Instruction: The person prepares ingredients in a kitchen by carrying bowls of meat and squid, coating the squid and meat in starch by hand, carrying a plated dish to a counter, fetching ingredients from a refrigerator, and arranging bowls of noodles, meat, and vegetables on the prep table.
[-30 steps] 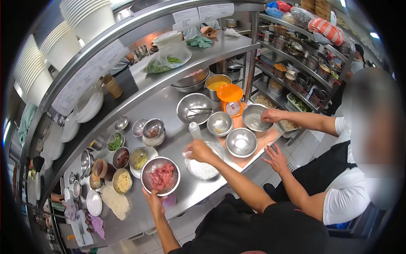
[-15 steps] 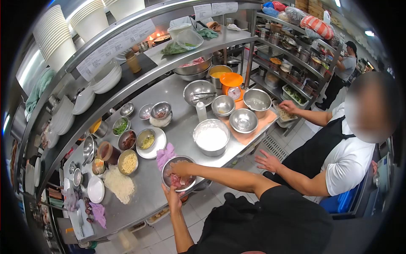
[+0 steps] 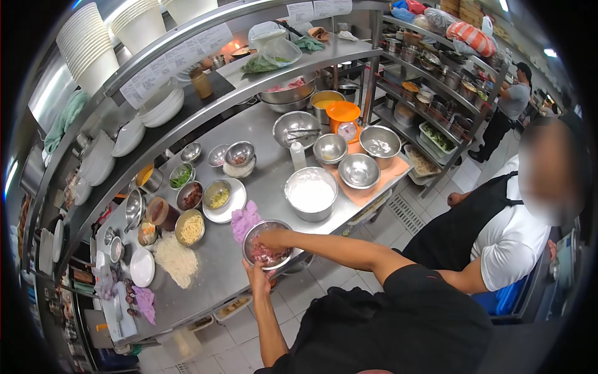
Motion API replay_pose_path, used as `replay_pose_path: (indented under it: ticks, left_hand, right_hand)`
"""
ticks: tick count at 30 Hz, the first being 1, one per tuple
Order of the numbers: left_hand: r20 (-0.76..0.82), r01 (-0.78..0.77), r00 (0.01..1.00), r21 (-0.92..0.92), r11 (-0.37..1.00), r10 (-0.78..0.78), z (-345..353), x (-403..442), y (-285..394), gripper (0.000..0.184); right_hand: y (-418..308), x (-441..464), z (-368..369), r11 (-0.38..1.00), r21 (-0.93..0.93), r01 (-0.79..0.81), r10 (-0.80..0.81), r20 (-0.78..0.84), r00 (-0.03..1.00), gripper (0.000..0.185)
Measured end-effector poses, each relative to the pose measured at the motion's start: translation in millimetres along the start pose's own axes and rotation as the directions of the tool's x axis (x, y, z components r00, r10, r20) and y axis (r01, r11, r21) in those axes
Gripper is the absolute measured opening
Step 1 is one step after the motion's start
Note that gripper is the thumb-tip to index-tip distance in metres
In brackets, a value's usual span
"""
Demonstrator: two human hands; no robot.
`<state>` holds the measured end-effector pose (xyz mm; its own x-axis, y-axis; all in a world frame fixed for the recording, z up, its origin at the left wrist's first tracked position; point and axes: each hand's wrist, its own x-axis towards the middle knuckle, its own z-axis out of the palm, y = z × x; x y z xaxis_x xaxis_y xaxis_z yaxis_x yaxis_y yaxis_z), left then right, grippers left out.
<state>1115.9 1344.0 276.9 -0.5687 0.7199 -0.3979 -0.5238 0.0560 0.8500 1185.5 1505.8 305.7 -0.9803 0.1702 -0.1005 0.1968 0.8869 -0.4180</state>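
Observation:
A steel bowl [image 3: 288,254] with raw red meat [image 3: 260,250] hangs over the front edge of the steel table [image 3: 224,280]. My left hand [image 3: 257,278] grips its rim from below. Inside the bowl is my right hand [image 3: 271,239], pressed into the meat, its fingers hidden. A purple cloth [image 3: 246,221] lies just behind the bowl. To the right stands a large pot of white powder [image 3: 311,192], with a white squeeze bottle [image 3: 298,156] behind it.
Left are bowls of noodles [image 3: 190,227], greens [image 3: 180,176] and dark meat [image 3: 189,196], beside loose noodles [image 3: 175,258]. Steel bowls [image 3: 359,171] and an orange scale [image 3: 343,113] stand right. A co-worker [image 3: 492,230] is on my right; an overhead shelf [image 3: 311,62] spans the back.
My right hand has moved from above the powder pot into the meat bowl. The bowl has shifted right in view. The co-worker's hands have drawn back from the steel bowls.

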Motion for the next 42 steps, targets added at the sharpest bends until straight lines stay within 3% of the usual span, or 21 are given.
replay_pose_path:
  ticks: [4, 6, 8, 10, 11, 14, 17, 19, 21, 22, 23, 24, 25, 27, 29, 30, 33, 38, 40, 41, 42]
  left_hand:
    - [-0.043, 0.006, 0.999, -0.013, 1.000, -0.007, 16.2, 0.3, -4.9, 0.071]
    - [-0.092, -0.029, 0.995, -0.024, 0.999, 0.027, 12.4, 11.5, -2.6, 0.072]
    - [-0.096, -0.044, 0.995, -0.017, 0.999, 0.042, 10.4, 7.8, 9.6, 0.070]
    - [0.013, -0.091, 0.996, -0.014, 0.996, 0.092, 14.7, -4.1, 23.1, 0.065]
    - [0.021, -0.123, 0.992, 0.042, 0.991, 0.122, 15.1, -5.2, 20.1, 0.065]
    - [-0.065, -0.081, 0.995, -0.012, 0.997, 0.081, 19.2, -6.3, 6.5, 0.065]
    - [-0.128, -0.128, 0.985, -0.068, 0.989, 0.118, 8.0, 16.7, -12.9, 0.064]
    - [-0.138, -0.116, 0.985, -0.089, 0.989, 0.103, -9.9, 7.7, -8.5, 0.064]
    - [-0.017, -0.076, 0.997, -0.169, 0.983, 0.074, -22.4, 21.1, -14.9, 0.074]
    - [-0.071, -0.116, 0.992, -0.128, 0.985, 0.107, -15.9, 7.2, -0.1, 0.076]
    - [-0.125, -0.151, 0.982, -0.082, 0.985, 0.140, -7.2, -6.9, 17.0, 0.077]
    - [-0.178, -0.181, 0.969, -0.033, 0.983, 0.173, 2.1, -20.1, 35.6, 0.079]
    - [-0.206, -0.209, 0.960, -0.076, 0.975, 0.190, -1.9, -4.3, 21.4, 0.076]
    - [-0.265, -0.246, 0.942, -0.122, 0.961, 0.207, -15.4, 0.0, 5.6, 0.074]
    - [-0.305, -0.259, 0.927, -0.098, 0.961, 0.218, -13.9, -10.0, 17.1, 0.068]
    - [-0.314, -0.271, 0.922, -0.099, 0.958, 0.228, -22.2, -17.7, 19.1, 0.068]
    - [-0.181, -0.246, 0.957, -0.102, 0.964, 0.225, -28.1, -23.9, 23.4, 0.062]
    - [-0.290, -0.184, 0.947, -0.134, 0.974, 0.139, -15.2, -30.7, 15.8, 0.064]
    - [-0.351, -0.206, 0.926, -0.162, 0.965, 0.139, -21.5, -16.4, 7.6, 0.068]
    - [-0.332, -0.221, 0.929, -0.140, 0.965, 0.165, -30.1, -16.7, 9.0, 0.078]
    - [-0.275, -0.185, 0.950, -0.123, 0.975, 0.146, -37.0, -24.6, 19.7, 0.083]
  right_hand:
    - [12.9, 13.3, 8.3, 0.985, 0.056, -0.163, 0.172, -0.256, 0.951, 0.052]
    - [10.0, 17.9, -16.2, 0.993, 0.009, 0.114, -0.115, 0.112, 0.987, 0.049]
    - [5.7, 22.8, -16.3, 0.977, -0.038, 0.210, -0.199, 0.202, 0.959, 0.047]
    - [13.8, 15.3, 11.0, 0.993, -0.050, 0.110, -0.120, -0.296, 0.948, 0.052]
    - [13.0, 25.3, 10.1, 0.991, 0.120, 0.053, -0.035, -0.148, 0.988, 0.055]
    - [8.8, 30.5, 8.0, 0.987, -0.047, -0.153, 0.140, -0.198, 0.970, 0.049]
    - [-4.4, 27.9, -24.5, 0.981, -0.132, 0.142, -0.121, 0.157, 0.980, 0.047]
    - [-11.0, 27.7, -49.2, 0.898, 0.087, 0.430, -0.437, 0.080, 0.896, 0.054]
    - [8.0, 43.5, -9.6, 0.906, -0.085, 0.416, -0.424, -0.203, 0.883, 0.062]
    - [-0.4, 52.6, -8.4, 0.871, 0.127, 0.475, -0.472, -0.052, 0.880, 0.057]
    - [-11.9, 57.4, -8.4, 0.906, 0.264, 0.331, -0.333, -0.038, 0.942, 0.050]
    - [3.1, 69.8, 13.0, 0.935, 0.078, 0.346, -0.329, -0.177, 0.928, 0.050]
    - [38.6, 98.8, 30.2, 0.840, 0.537, 0.080, -0.131, 0.057, 0.990, 0.054]
    - [36.9, 123.2, 44.9, 0.571, 0.755, -0.321, -0.033, 0.412, 0.910, 0.059]
    - [6.5, 94.9, 3.8, 0.766, 0.624, 0.157, -0.437, 0.326, 0.838, 0.060]
    - [-22.4, 76.0, -8.5, 0.767, 0.620, 0.168, -0.447, 0.328, 0.832, 0.060]
    - [-31.7, 73.5, 7.0, 0.818, -0.005, 0.576, -0.574, -0.082, 0.815, 0.061]
    - [0.9, 106.6, 28.5, 0.966, -0.080, 0.247, -0.229, 0.185, 0.956, 0.067]
    - [-42.5, 77.2, -18.7, 0.861, 0.045, 0.506, -0.508, 0.095, 0.856, 0.068]
    - [-51.0, 75.3, -33.9, 0.841, 0.296, 0.453, -0.525, 0.240, 0.817, 0.072]
    - [-56.6, 77.9, -33.4, 0.851, 0.304, 0.429, -0.504, 0.240, 0.830, 0.072]
